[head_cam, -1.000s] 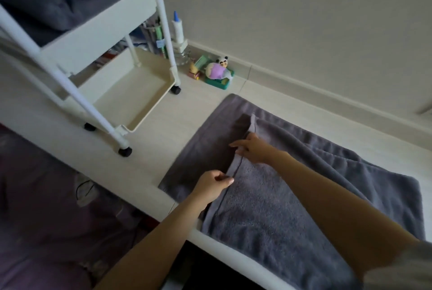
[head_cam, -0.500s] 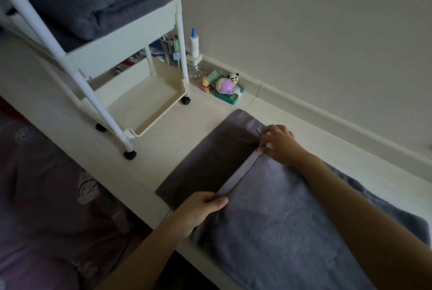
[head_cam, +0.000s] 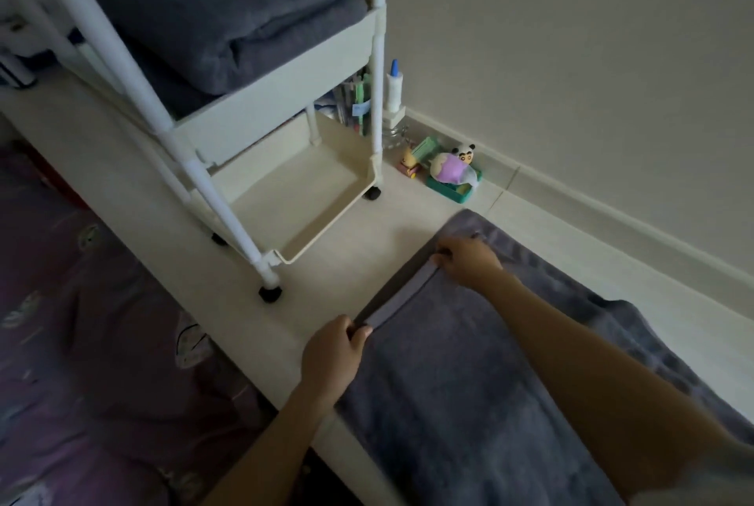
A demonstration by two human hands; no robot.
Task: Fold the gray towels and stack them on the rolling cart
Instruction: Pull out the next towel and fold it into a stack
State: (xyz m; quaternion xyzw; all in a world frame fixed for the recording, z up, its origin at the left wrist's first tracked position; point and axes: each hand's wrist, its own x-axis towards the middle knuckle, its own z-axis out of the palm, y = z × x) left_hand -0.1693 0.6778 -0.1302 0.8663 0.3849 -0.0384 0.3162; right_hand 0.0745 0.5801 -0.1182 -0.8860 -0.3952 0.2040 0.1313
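The towel (head_cam: 469,375) lies on the pale floor, right of the cart (head_cam: 281,97), its top layer doubled over toward the left. It looks thick, soft and limp, so it wants holding by the hem corners. The left hand (head_cam: 332,354) pinches the near corner, fingers curled round the edge; the right hand (head_cam: 469,261) grips the far corner likewise. Since a moment ago the hem has been drawn further left, nearly meeting the lower edge. Folded towels (head_cam: 220,12) already sit on the cart's top shelf.
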